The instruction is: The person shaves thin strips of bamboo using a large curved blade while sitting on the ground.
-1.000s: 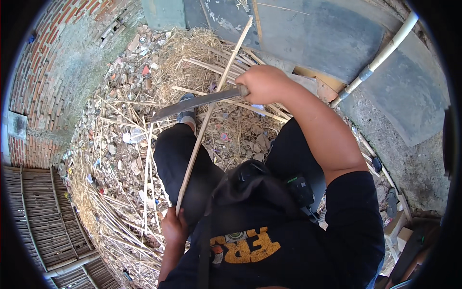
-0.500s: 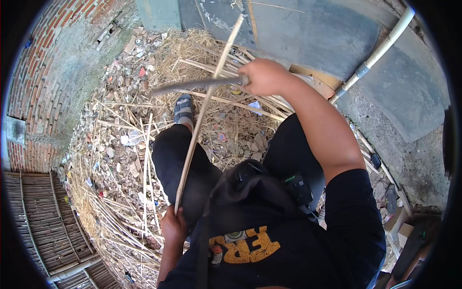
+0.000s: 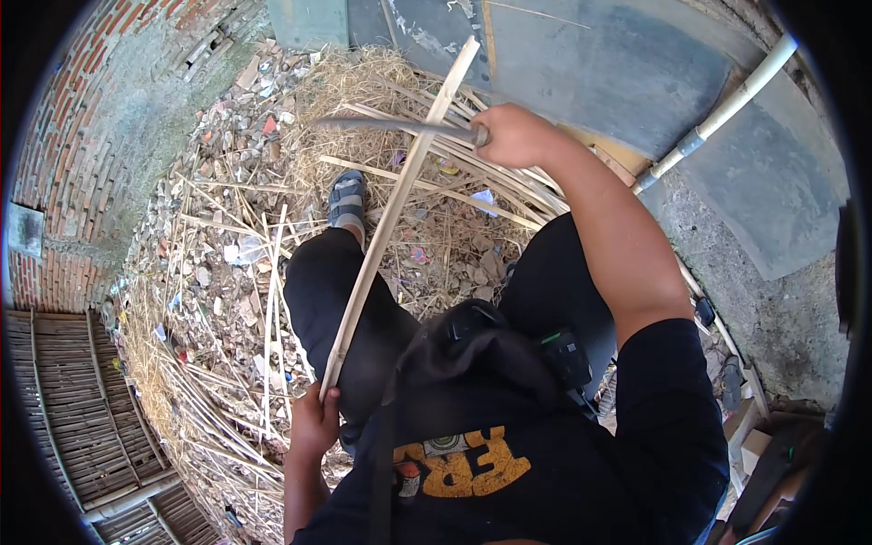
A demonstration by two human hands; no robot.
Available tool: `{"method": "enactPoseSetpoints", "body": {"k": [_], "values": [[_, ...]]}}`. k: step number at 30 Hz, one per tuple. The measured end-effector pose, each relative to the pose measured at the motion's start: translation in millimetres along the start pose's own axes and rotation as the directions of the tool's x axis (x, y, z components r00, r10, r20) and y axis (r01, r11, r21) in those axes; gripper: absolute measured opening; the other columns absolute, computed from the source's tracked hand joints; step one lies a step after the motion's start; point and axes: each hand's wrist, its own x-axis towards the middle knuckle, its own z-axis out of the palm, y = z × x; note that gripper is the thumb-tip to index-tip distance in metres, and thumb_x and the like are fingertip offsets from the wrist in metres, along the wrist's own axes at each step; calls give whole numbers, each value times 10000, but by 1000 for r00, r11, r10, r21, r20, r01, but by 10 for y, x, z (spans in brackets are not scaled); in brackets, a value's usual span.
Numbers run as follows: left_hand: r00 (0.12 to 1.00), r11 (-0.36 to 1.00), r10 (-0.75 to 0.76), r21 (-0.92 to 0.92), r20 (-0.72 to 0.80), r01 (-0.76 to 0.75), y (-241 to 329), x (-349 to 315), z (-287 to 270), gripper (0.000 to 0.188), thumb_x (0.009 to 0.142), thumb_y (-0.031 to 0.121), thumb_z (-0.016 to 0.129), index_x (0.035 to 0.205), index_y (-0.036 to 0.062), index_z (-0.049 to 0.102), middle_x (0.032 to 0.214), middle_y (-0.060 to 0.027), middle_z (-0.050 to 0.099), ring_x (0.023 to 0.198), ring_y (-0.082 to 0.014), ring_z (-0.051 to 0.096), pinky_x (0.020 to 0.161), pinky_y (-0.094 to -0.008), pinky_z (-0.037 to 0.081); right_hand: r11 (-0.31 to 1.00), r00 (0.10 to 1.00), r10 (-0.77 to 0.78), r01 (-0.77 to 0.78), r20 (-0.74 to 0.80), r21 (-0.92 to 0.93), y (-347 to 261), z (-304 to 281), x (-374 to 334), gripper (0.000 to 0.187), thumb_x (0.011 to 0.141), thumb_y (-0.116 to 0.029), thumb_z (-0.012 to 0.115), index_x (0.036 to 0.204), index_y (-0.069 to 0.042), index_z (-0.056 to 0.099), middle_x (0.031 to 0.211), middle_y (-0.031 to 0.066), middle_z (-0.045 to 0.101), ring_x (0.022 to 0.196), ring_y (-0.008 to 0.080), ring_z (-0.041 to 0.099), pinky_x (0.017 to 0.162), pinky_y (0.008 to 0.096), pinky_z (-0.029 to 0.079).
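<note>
A long pale bamboo strip (image 3: 391,222) slants from beside my left thigh up toward the grey wall panels. My left hand (image 3: 314,421) grips its lower end, thumb pressed on the strip. In my right hand (image 3: 516,134), closed round the handle, is a machete (image 3: 391,124) with a dark blade pointing left. The blade crosses the strip near its upper end; whether it bites into the strip I cannot tell. My left foot wears a grey sandal (image 3: 346,200) below the strip.
Cut bamboo strips (image 3: 272,313) and straw shavings (image 3: 359,77) litter the rubble ground. A brick wall (image 3: 91,182) rises at left, with a bamboo slat panel (image 3: 82,400) below it. Grey panels (image 3: 599,73) and a white pipe (image 3: 740,95) stand at the right.
The machete and my right hand have moved up and slightly right. The strip has turned to show a broader face, and its lower end has shifted slightly left with my left hand.
</note>
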Motion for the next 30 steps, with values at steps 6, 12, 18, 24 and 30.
{"method": "enactPoseSetpoints", "body": {"k": [6, 12, 18, 24, 30], "values": [[998, 998, 57, -15, -6, -58, -177, 111, 117, 310, 1003, 261, 571, 921, -32, 632, 616, -193, 603, 580, -381, 636, 546, -442, 463, 999, 999, 31, -32, 35, 14, 264, -130, 50, 329, 779, -175, 718, 1086, -57, 718, 807, 194, 689, 799, 364, 674, 782, 452, 526], [1000, 997, 31, -75, 5, -30, -98, 21, 45, 350, 1014, 289, 551, 912, -38, 624, 624, -184, 611, 573, -352, 639, 547, -433, 466, 997, 994, 69, -71, -86, -9, 15, -115, 45, 342, 791, -169, 660, 1123, -100, 706, 943, 152, 723, 886, 330, 699, 818, 453, 555], [999, 996, 46, -78, -15, -47, -88, 10, 32, 358, 1017, 291, 544, 888, -36, 610, 593, -178, 590, 537, -340, 619, 527, -427, 451, 955, 989, -122, 139, 82, -262, -459, -109, -167, 197, 785, -148, 668, 974, -144, 725, 861, 88, 719, 837, 244, 708, 744, 411, 577], [999, 999, 23, -33, -41, -25, -61, 24, 65, 344, 1007, 265, 567, 822, -25, 575, 570, -165, 564, 518, -331, 607, 508, -430, 431, 990, 983, 135, -129, -123, 57, 176, -135, 156, 246, 782, -195, 671, 997, -82, 709, 880, 139, 713, 879, 355, 678, 789, 459, 532], [998, 995, 53, -86, -20, -54, -136, 29, 52, 334, 1009, 262, 565, 838, -25, 580, 594, -181, 572, 551, -337, 614, 521, -419, 429, 991, 996, -82, 78, -33, -107, -121, -100, -63, 200, 774, -170, 693, 960, -96, 702, 809, 158, 694, 788, 340, 677, 732, 444, 538]]}}
